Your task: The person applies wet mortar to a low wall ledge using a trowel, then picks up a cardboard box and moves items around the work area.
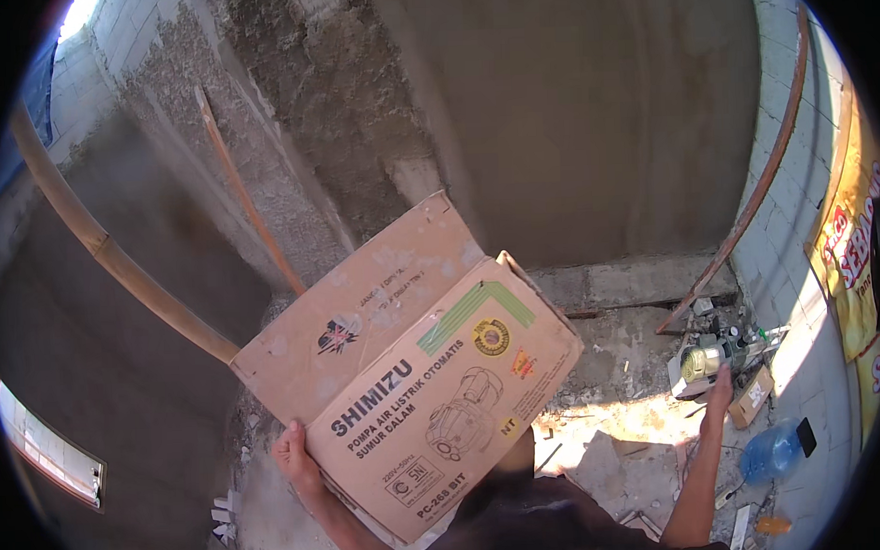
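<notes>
My left hand [296, 458] grips the left edge of a brown cardboard box [464, 400], thumb on its printed face. The box is tilted in front of my body, with a long flap [363, 302] folded up along its top. Its printed face has a line drawing of a water pump, green stripes and round stickers. My right hand [718, 393] is stretched out to the right, seen edge-on, fingers extended and apparently holding nothing. In line with its fingertips is a water pump [703, 362] with a cream motor housing; whether they touch is unclear.
A small carton [752, 397] and a blue plastic water jug [769, 452] are beside the right wall. Wooden poles [120, 267] lean at left, and a curved pole [748, 216] stands at right. Rubble lies on the rough floor. A yellow banner [851, 251] hangs far right.
</notes>
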Motion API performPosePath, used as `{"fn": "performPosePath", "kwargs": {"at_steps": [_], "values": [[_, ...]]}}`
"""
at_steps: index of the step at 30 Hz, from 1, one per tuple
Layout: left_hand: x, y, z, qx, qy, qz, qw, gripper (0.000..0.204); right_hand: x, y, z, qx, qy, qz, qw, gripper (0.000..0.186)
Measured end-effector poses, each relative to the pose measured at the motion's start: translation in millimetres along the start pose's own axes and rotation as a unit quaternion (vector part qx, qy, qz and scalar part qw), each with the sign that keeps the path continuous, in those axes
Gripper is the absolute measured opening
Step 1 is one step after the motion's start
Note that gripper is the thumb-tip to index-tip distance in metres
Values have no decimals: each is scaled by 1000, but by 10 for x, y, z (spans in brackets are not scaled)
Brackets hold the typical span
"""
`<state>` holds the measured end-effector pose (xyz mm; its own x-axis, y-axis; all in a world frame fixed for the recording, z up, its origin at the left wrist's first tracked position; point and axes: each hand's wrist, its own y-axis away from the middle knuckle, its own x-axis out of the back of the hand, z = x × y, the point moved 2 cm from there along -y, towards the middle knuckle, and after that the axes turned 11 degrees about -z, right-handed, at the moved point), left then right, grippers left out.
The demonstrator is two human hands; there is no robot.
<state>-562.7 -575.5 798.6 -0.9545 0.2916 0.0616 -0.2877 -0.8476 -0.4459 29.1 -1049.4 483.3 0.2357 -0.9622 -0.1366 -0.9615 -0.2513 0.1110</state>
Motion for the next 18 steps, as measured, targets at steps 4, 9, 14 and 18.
{"fn": "performPosePath", "kwargs": {"at_steps": [4, 9, 14, 18], "values": [[-613, -434, -378, 3, 118, -56, 991, 41, -256, -268, -1651, 217, -30, 210, 953, 69], [-930, -837, -942, 29, 151, -90, 984, 34, -1798, 134, -1718, 188, -59, -242, 950, 92], [-784, -995, -1123, 81, 171, -68, 980, 35, -814, -549, -2290, 203, -132, 34, 970, 92], [-1194, -1254, -1490, 122, 190, -82, 971, 37, -2439, -633, -1675, 172, -63, -173, 968, 97]]}}
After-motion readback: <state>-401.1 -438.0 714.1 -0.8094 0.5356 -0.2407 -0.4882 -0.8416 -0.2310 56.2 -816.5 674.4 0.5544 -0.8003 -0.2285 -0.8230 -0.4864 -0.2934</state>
